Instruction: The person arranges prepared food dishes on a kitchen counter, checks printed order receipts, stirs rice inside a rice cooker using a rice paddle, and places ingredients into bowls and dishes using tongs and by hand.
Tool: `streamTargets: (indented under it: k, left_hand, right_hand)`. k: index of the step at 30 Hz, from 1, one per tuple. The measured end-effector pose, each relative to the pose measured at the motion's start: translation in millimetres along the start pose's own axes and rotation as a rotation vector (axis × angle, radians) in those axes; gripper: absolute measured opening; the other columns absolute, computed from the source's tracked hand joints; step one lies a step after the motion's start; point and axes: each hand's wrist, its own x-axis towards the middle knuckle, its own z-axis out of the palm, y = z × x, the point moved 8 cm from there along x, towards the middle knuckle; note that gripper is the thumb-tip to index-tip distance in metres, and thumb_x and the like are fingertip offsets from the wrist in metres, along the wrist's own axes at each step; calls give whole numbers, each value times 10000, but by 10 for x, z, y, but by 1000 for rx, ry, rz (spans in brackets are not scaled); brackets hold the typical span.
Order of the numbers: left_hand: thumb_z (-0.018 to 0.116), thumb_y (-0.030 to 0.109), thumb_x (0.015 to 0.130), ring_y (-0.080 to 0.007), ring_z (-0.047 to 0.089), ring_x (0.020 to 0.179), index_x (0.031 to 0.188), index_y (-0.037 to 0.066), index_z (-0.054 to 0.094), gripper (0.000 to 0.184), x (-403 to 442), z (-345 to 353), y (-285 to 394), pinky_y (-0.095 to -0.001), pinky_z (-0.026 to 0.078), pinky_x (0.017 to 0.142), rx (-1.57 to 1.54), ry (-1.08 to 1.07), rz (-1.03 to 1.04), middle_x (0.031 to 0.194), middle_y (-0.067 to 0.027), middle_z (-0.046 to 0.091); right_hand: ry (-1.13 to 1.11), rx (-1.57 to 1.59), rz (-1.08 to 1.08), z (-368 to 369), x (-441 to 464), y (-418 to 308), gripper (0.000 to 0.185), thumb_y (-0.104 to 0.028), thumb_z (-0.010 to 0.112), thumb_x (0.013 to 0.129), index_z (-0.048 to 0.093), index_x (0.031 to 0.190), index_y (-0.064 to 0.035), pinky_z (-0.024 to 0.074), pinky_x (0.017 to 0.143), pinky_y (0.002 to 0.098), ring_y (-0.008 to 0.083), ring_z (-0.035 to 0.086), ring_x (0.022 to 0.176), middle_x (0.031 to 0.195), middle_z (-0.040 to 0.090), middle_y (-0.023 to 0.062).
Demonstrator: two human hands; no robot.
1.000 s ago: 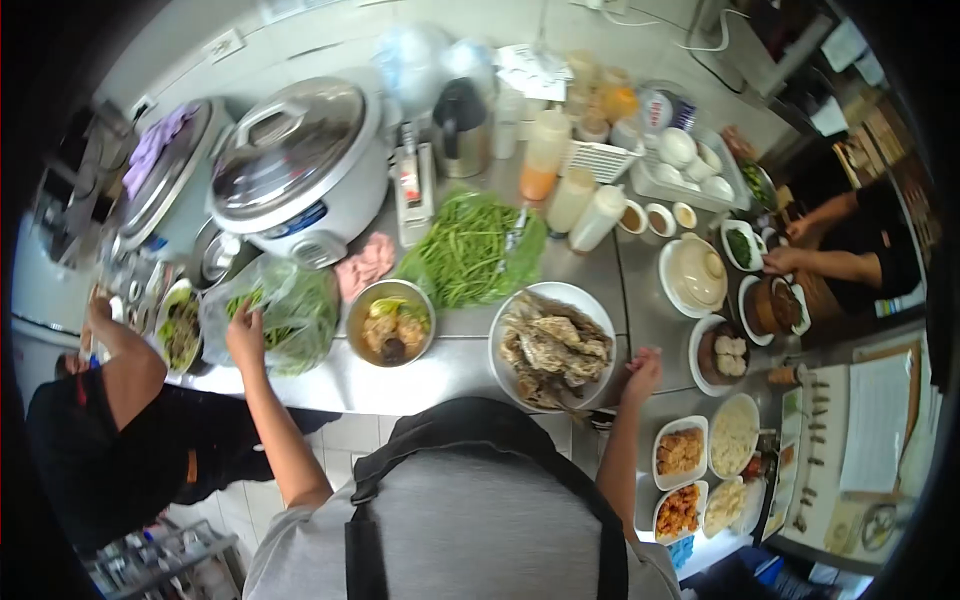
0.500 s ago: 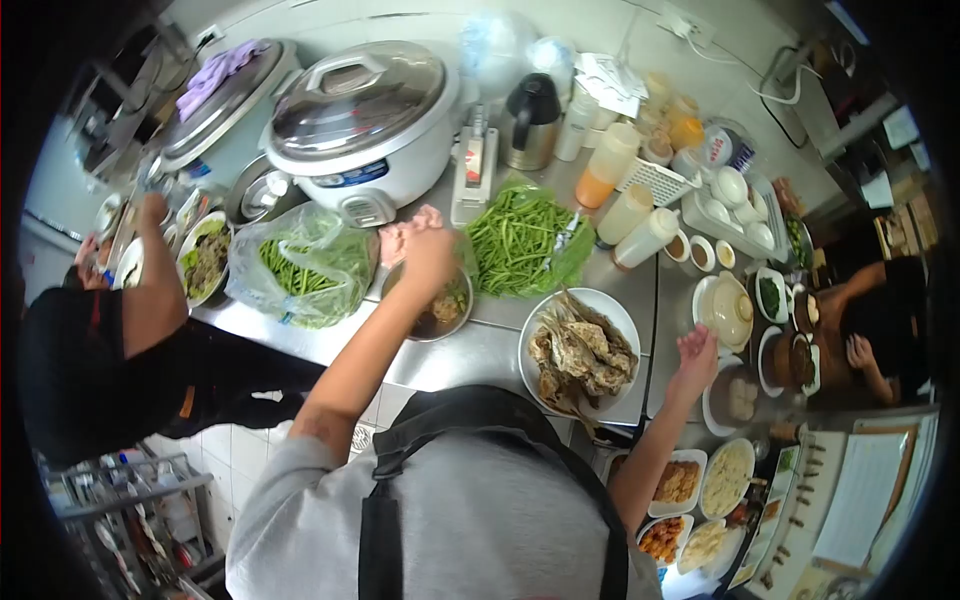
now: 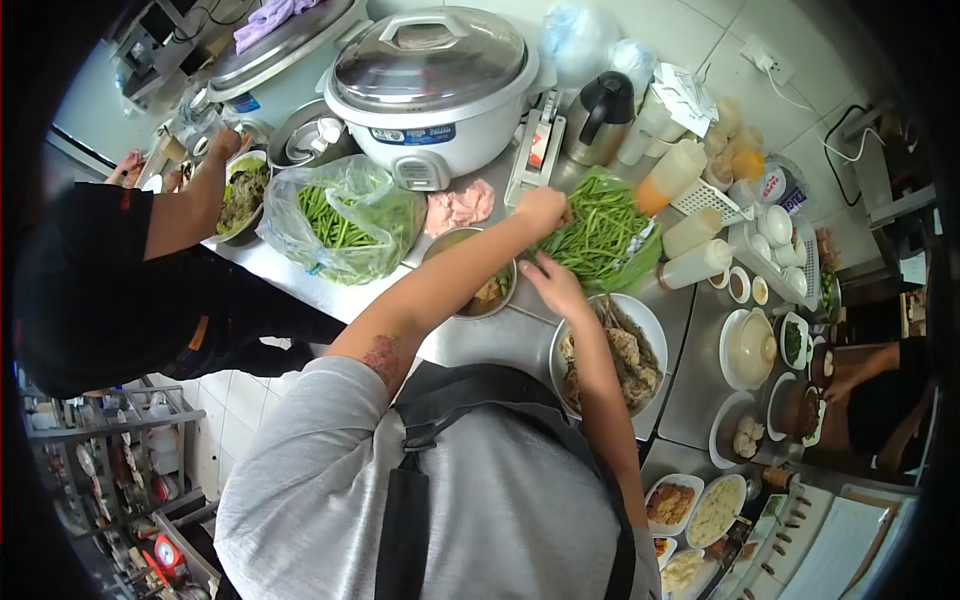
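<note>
Green stems point(image 3: 600, 232) lie in a loose heap on the metal counter point(image 3: 455, 347) in the head view, with the person's two hands at the near left side of the heap. The left hand point(image 3: 543, 208) reaches across to the heap's left edge, its fingers curled inward; whether they hold any stems cannot be told. The right hand point(image 3: 556, 288) is just beside the near edge, fingers loosely parted, with nothing seen in its grasp. Below the left forearm, partly hidden by it, sits a metal bowl point(image 3: 484, 316) with food inside; the right forearm passes over a white plate point(image 3: 656, 335) of fried fish point(image 3: 635, 352). Left of the heap lie a pink cloth point(image 3: 462, 207) and a clear plastic bag point(image 3: 395, 225) with more greens, in front of a large rice cooker point(image 3: 430, 110). Squeeze bottles point(image 3: 692, 230) stand to its right. At far left, a co-worker's hand point(image 3: 225, 140) is near a dish of greens point(image 3: 243, 195).
</note>
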Motion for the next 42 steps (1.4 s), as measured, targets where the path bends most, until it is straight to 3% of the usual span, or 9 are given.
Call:
streamTargets:
  k: [5,10,12,21,28,35,36,40,42]
  left_hand:
    - [681,253,730,-266,663,701,864,172,742,168,-199,-655,-27,-378,529,656,-175,38,101,791,-98,692]
    - [645,263,755,-317,652,747,880,141,710,186,-839,-510,-1302,-426,518,682,95,-164,-137,795,-145,666]
    - [650,260,766,-341,639,839,948,110,663,236,-871,-338,-1431,-441,516,706,133,-156,-73,901,-154,639]
    - [579,349,836,-329,625,881,976,79,560,304,-1084,-231,-1503,-460,513,725,28,-51,-62,964,-141,618]
    - [548,325,872,-352,626,866,1088,75,576,331,-1082,-419,-1611,-433,496,724,-277,-42,-176,948,-165,657]
    - [572,162,864,-127,633,721,1094,67,656,263,-2052,-2323,-2230,-293,500,686,-621,308,-322,813,-87,673]
    - [581,188,867,-241,655,716,1039,85,671,220,-2169,-2566,-2598,-353,502,707,-550,402,-427,814,-134,680]
    - [557,140,836,-335,663,779,947,49,682,190,-2517,-2930,-3992,-398,528,708,141,656,-704,841,-171,682]
    - [554,129,814,-335,670,794,909,51,698,190,-2445,-2754,-4516,-408,538,701,243,405,-891,844,-170,684]
  right_hand:
    - [115,14,14,-211,-222,-43,586,-429,562,876,505,1295,-23,423,954,372,349,564,1102,1200,574,236]
    - [119,91,182,-6,-500,-181,468,-317,594,884,541,1263,-47,493,818,347,292,652,882,993,667,186]
    - [241,97,-53,91,-568,-255,451,-274,617,876,544,1262,-52,500,776,346,263,651,838,975,672,160]
    - [642,247,-42,-1220,-707,-770,311,-215,587,919,614,1194,-72,455,710,232,87,567,793,909,659,39]
    - [249,-6,179,-64,-130,-258,373,-284,500,939,582,1200,-32,466,821,334,283,640,920,1034,654,180]
    - [197,-226,140,279,32,-386,340,-263,478,928,609,1114,-10,472,795,420,403,609,906,954,638,239]
    - [204,-277,136,261,20,-391,334,-260,477,927,616,1095,-6,473,784,434,412,607,889,932,638,241]
    - [267,-515,240,-10,-80,-320,314,-202,495,915,587,1148,-12,472,767,456,410,607,864,939,643,226]
    - [355,-568,143,-141,-15,-548,319,-178,511,907,578,1184,-34,475,786,441,383,612,887,993,643,204]
